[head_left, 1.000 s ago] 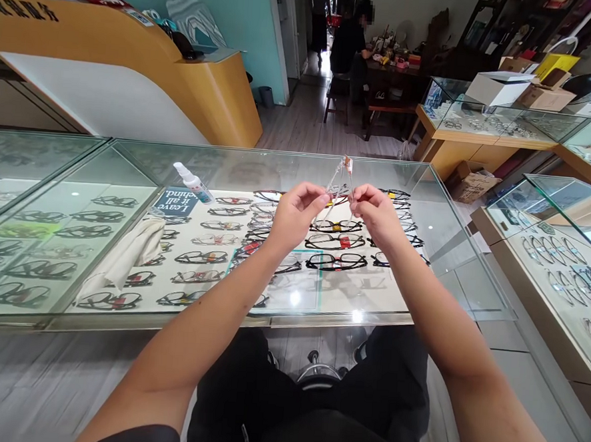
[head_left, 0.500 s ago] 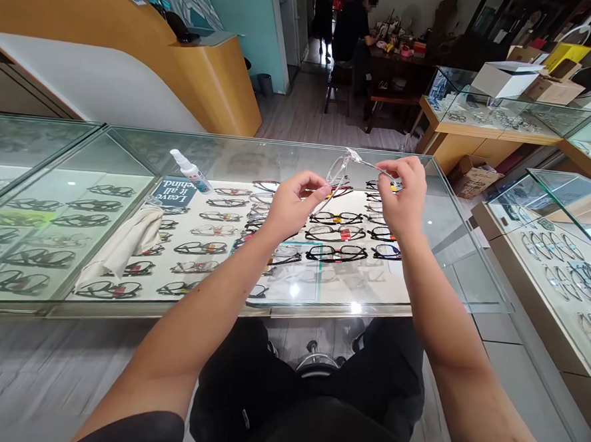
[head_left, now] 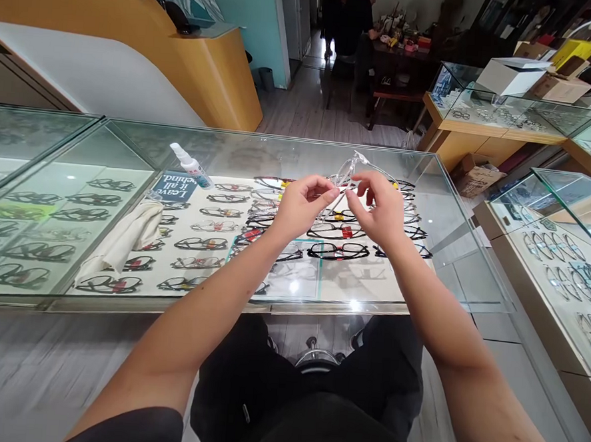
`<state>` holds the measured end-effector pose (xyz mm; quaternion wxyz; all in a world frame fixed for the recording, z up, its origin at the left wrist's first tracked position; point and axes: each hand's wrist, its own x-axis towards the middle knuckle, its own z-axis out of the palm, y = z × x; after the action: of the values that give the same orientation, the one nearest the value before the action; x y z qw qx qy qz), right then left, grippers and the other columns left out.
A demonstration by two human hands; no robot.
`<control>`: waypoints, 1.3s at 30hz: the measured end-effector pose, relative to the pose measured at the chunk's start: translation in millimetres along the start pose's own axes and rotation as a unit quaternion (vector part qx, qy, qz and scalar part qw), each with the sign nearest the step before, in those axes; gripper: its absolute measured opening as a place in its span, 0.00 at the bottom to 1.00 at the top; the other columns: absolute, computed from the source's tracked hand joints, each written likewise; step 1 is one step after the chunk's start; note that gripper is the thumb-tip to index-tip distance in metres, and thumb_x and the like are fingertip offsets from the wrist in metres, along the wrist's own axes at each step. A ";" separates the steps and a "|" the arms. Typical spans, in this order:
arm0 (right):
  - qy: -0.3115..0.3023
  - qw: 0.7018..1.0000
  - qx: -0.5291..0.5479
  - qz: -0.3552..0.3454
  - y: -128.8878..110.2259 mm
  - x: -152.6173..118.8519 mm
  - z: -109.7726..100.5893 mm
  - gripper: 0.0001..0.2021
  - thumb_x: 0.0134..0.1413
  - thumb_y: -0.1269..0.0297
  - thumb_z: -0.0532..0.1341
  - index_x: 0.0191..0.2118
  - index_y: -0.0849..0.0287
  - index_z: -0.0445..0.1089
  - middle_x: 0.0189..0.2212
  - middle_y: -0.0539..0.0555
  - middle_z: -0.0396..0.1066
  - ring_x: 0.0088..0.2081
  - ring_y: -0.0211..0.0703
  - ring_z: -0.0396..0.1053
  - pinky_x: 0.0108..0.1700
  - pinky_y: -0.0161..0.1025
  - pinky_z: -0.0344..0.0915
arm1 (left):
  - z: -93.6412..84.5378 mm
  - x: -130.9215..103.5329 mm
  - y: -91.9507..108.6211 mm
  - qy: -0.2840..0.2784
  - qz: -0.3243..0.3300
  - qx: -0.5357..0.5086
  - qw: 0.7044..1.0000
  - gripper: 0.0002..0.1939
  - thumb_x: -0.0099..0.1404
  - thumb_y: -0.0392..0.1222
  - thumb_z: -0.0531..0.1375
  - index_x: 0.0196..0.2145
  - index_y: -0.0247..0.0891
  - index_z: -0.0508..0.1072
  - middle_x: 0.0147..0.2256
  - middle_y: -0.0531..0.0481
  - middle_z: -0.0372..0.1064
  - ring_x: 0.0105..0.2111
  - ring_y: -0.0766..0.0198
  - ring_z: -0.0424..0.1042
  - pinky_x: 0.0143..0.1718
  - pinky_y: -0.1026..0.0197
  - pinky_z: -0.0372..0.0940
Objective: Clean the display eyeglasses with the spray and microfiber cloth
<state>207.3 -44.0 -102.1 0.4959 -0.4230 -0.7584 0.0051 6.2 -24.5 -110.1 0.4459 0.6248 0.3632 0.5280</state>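
clear glasses (head_left: 359, 159) sit pinched in my left hand (head_left: 304, 205); my right hand (head_left: 380, 209), loosely curled, could knock them loose.

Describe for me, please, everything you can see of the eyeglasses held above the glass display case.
The eyeglasses look slender and pale, with a mostly see-through frame, perhaps clear plastic, and a whitish piece at the upper corner. Their temples look unfolded: one curves off to the right, the other slants down between the hands. The pair is held tilted above the glass display case, pinched by the left hand. Whether the right hand touches it is unclear.
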 end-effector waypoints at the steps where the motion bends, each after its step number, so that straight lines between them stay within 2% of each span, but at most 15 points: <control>1: -0.014 1.000 -0.001 -0.005 -1.2 -1.0 1.2 0.10 0.70 0.59 0.64 0.52 0.53 0.75 0.35 0.49 0.76 0.29 0.39 0.66 0.37 0.41 0.65 | 1.3 -0.9 0.7 -0.003 0.004 -0.001 1.000 0.25 0.61 0.64 0.76 0.35 0.39 0.80 0.37 0.47 0.80 0.38 0.60 0.77 0.42 0.58 0.71; 6: -0.032 0.999 -0.034 0.010 -2.7 -1.2 -0.3 0.10 0.70 0.61 0.62 0.52 0.54 0.77 0.37 0.52 0.77 0.32 0.42 0.70 0.38 0.42 0.64 | 1.3 -1.1 1.3 0.023 0.018 0.008 1.000 0.24 0.61 0.64 0.75 0.36 0.39 0.81 0.38 0.47 0.81 0.39 0.60 0.78 0.42 0.59 0.71; 11: -0.035 0.996 -0.060 0.061 1.6 1.7 -5.1 0.10 0.71 0.59 0.60 0.49 0.55 0.77 0.42 0.55 0.80 0.34 0.44 0.73 0.41 0.45 0.67 | -8.9 7.2 0.4 0.095 0.026 -0.040 0.994 0.25 0.60 0.65 0.77 0.37 0.40 0.81 0.38 0.47 0.81 0.38 0.63 0.77 0.45 0.59 0.72; 14: -0.068 0.992 -0.064 0.081 4.6 2.2 -5.5 0.12 0.70 0.60 0.61 0.53 0.54 0.78 0.46 0.56 0.82 0.38 0.47 0.77 0.43 0.47 0.68 | -16.0 13.4 -0.8 0.145 0.028 -0.092 0.985 0.26 0.58 0.64 0.78 0.37 0.41 0.80 0.39 0.47 0.81 0.37 0.65 0.77 0.41 0.60 0.74; 19: -0.128 0.984 -0.081 0.097 6.7 1.4 -2.9 0.16 0.69 0.59 0.62 0.57 0.55 0.79 0.49 0.56 0.84 0.43 0.52 0.80 0.48 0.50 0.70 | -24.5 18.9 -5.0 0.213 0.015 -0.144 0.966 0.19 0.62 0.56 0.78 0.37 0.42 0.78 0.42 0.47 0.80 0.44 0.63 0.80 0.43 0.61 0.77; 23: -0.152 0.981 -0.075 0.095 5.4 1.0 -1.1 0.16 0.70 0.60 0.61 0.57 0.55 0.79 0.48 0.57 0.84 0.45 0.54 0.79 0.50 0.52 0.70 | -27.7 19.2 -6.0 0.236 0.006 -0.161 0.958 0.14 0.67 0.50 0.76 0.37 0.43 0.78 0.43 0.48 0.80 0.45 0.64 0.80 0.47 0.61 0.78; 25: -0.137 0.983 -0.086 0.082 3.1 0.6 -1.0 0.16 0.69 0.59 0.61 0.57 0.54 0.79 0.47 0.57 0.84 0.47 0.57 0.78 0.53 0.54 0.69 | -27.4 19.0 -5.9 0.230 0.010 -0.156 0.961 0.14 0.66 0.51 0.76 0.37 0.43 0.78 0.42 0.48 0.80 0.45 0.64 0.80 0.47 0.61 0.78; 27: -0.097 0.988 -0.102 0.062 -0.7 0.0 -0.9 0.16 0.69 0.57 0.62 0.58 0.54 0.77 0.48 0.58 0.82 0.49 0.59 0.76 0.56 0.58 0.68 | -25.0 18.2 -5.8 0.214 0.019 -0.146 0.966 0.17 0.64 0.55 0.77 0.37 0.43 0.78 0.42 0.48 0.79 0.43 0.64 0.79 0.45 0.61 0.78; 29: -0.056 0.994 -0.091 0.035 -5.6 -1.3 0.2 0.18 0.69 0.55 0.63 0.59 0.53 0.74 0.50 0.59 0.80 0.52 0.60 0.74 0.59 0.60 0.67 | -19.7 15.9 -5.6 0.193 0.024 -0.144 0.970 0.20 0.60 0.58 0.79 0.37 0.44 0.79 0.44 0.47 0.80 0.45 0.62 0.79 0.44 0.60 0.77; 31: -0.042 0.998 -0.051 0.006 -10.5 -3.5 3.7 0.20 0.70 0.53 0.63 0.61 0.53 0.71 0.54 0.61 0.79 0.55 0.60 0.73 0.61 0.60 0.67 | -12.1 11.5 -5.0 0.166 0.021 -0.148 0.975 0.23 0.55 0.60 0.81 0.36 0.44 0.80 0.50 0.46 0.79 0.49 0.60 0.79 0.47 0.59 0.77; 35: -0.063 0.997 0.015 -0.028 -16.6 -10.0 16.6 0.25 0.71 0.51 0.64 0.67 0.55 0.66 0.60 0.64 0.77 0.60 0.61 0.72 0.64 0.60 0.68 | 4.1 -1.2 -2.5 0.093 0.012 -0.144 0.985 0.23 0.54 0.60 0.81 0.35 0.42 0.81 0.57 0.44 0.78 0.58 0.54 0.78 0.59 0.52 0.74; 39: -0.094 0.995 0.044 -0.002 -17.7 -13.7 23.9 0.16 0.75 0.54 0.58 0.61 0.54 0.70 0.55 0.64 0.79 0.55 0.59 0.75 0.60 0.58 0.72 | 12.1 -10.4 -0.1 0.030 0.006 -0.133 0.991 0.20 0.58 0.58 0.79 0.35 0.42 0.81 0.59 0.43 0.78 0.61 0.52 0.77 0.68 0.47 0.68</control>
<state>180.0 -54.4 -116.9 0.4406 -0.3970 -0.8014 0.0775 16.2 -36.2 -114.2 0.5107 0.5457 0.2989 0.5934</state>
